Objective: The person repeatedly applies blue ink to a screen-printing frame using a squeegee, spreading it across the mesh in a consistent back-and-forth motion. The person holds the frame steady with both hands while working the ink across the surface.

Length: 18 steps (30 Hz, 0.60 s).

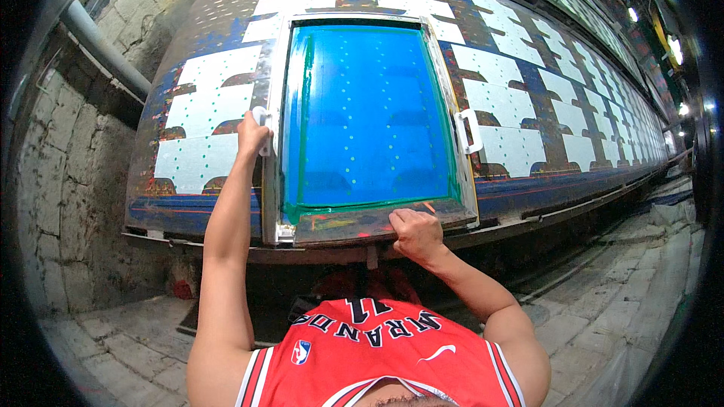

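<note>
A screen printing frame lies on a long table, with blue mesh edged in green and dotted with small pale holes. My left hand is closed round the white handle on the frame's left rail. At the near right part of the frame, my right hand has its fingers curled over the paint-stained near bar. A second white handle on the right rail is free of any hand. White cut pieces with green dots lie left of the frame.
More white cut pieces lie in rows along the dark, paint-stained table to the right. A grey pipe and a block wall stand at the left. The tiled floor runs along the table's near side.
</note>
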Tool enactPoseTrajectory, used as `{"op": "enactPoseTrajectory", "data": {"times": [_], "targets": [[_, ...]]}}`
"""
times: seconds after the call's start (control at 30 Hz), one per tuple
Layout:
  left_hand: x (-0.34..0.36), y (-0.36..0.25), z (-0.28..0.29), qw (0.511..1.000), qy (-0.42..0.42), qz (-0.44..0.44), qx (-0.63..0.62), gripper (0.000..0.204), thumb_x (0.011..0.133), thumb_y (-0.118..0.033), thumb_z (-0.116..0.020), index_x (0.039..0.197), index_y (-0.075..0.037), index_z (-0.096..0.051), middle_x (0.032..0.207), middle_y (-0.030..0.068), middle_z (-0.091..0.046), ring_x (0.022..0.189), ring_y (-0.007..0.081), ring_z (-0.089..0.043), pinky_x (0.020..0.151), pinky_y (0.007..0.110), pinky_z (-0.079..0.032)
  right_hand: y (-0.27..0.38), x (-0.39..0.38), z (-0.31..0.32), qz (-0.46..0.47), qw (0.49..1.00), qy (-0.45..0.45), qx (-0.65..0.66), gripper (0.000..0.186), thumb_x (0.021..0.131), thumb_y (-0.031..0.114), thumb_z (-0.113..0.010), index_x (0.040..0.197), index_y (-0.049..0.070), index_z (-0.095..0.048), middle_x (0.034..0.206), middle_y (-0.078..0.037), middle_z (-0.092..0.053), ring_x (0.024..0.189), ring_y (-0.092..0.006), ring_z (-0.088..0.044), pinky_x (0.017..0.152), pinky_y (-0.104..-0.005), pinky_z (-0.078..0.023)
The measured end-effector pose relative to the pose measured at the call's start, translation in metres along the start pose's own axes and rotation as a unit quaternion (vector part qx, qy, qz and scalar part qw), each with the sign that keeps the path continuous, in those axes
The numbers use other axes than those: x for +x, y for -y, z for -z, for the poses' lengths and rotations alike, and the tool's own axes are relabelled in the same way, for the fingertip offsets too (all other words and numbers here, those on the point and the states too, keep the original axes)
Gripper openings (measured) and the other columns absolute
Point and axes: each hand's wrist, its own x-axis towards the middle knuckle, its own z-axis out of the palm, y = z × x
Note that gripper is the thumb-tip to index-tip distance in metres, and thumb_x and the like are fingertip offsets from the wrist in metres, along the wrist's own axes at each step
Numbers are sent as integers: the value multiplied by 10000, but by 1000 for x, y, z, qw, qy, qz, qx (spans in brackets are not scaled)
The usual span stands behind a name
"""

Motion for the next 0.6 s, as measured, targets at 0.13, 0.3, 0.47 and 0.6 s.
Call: {"op": "enactPoseTrajectory", "data": {"times": [0.13,0.3,0.47,0.6], "targets": [[-1,3,-1,1000,-2,8,-10,544,671,-76,-809,1135,50,-554,1048,295,-703,999,438,-703,854,481,-562,-25,30,-15,12,999,-27,-27,239,632,151,-762,810,72,-624,844,-89,-661,817,-280,-700,702,-400,-575],[0,0,0,999,8,32,-19,543,676,-90,-814,1142,39,-566,1069,295,-704,1023,436,-701,876,481,-560,-73,99,-28,-8,999,-26,-45,112,695,80,-642,804,60,-658,867,-114,-706,786,-310,-714,689,-421,-575],[-4,0,-1,1000,-11,21,7,569,671,-135,-832,1145,39,-570,1062,301,-704,1028,448,-694,886,481,-552,-135,186,-39,-16,994,-24,-110,145,742,165,-620,832,102,-713,883,-106,-712,772,-297,-727,678,-480,-567],[-7,0,-1,1000,-24,13,8,577,669,-133,-839,1157,16,-572,1056,289,-709,1017,449,-694,879,478,-553,-186,263,-48,-29,994,-36,-102,129,751,167,-616,807,132,-727,860,-95,-712,779,-321,-729,668,-492,-581]]}}
